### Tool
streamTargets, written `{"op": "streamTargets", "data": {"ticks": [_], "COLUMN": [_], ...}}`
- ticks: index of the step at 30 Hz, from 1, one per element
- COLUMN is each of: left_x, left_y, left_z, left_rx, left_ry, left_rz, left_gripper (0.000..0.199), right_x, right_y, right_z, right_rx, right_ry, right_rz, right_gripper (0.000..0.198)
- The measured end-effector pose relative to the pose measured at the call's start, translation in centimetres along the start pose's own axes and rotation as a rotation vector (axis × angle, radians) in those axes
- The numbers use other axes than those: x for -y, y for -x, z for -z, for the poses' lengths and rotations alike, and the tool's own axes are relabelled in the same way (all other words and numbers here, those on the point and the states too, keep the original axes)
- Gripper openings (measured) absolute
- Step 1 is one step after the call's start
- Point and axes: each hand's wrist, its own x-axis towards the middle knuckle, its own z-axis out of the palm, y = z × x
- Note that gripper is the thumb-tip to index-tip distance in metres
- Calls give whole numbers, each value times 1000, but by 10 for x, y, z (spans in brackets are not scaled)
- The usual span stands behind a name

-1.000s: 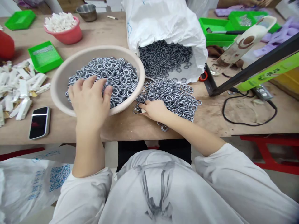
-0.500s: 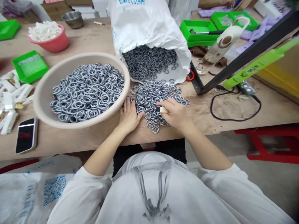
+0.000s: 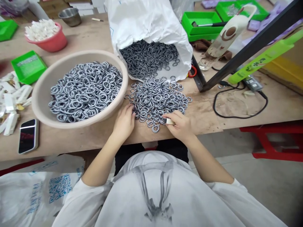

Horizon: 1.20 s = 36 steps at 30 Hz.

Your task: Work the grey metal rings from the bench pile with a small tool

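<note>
A loose pile of grey metallic rings [image 3: 156, 97] lies on the table in front of me. My left hand [image 3: 123, 121] rests at the pile's left edge, fingers loosely curved, fingertips against the outer rings; no ring is plainly gripped. At the near right edge of the pile, my right hand [image 3: 181, 124] pinches a small cream-coloured piece with a dark end [image 3: 169, 121], its dark end towards the rings. Left of the pile stands a wide beige basin [image 3: 38, 104] heaped with the same kind of rings. Behind the pile, a white sack [image 3: 146, 22] lies open with more rings inside.
A phone [image 3: 27, 136] and white plastic parts [image 3: 10, 105] lie at the left. Behind them are a green tray [image 3: 28, 71], a red bowl [image 3: 53, 42] and a metal bowl [image 3: 70, 17]. At the right are a slanted black bar [image 3: 251, 47], a bottle [image 3: 222, 44] and a black cable [image 3: 215, 104].
My left hand has drawn back slightly and its spread fingers have curled in. My right hand has moved a little towards me and right, still pinching the cream piece. Several rings have shifted.
</note>
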Motion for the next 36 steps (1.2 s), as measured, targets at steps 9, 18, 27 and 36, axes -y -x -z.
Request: {"op": "streamTargets", "data": {"ticks": [9, 18, 27, 36], "left_x": [7, 16, -17, -51], "left_y": [13, 14, 35, 46], "left_z": [7, 17, 20, 2], "left_rx": [53, 98, -11, -59], "left_ry": [-67, 32, 689, 1283], "left_rz": [99, 150, 159, 320], "left_gripper": [37, 17, 13, 37], "right_x": [10, 11, 47, 79], "right_y": [4, 6, -8, -13], "right_z": [-9, -14, -19, -36], "right_rx": [-17, 58, 109, 33], "right_ry": [-7, -43, -370, -835], "right_rz": [30, 2, -94, -423], "right_gripper": [28, 25, 15, 36]}}
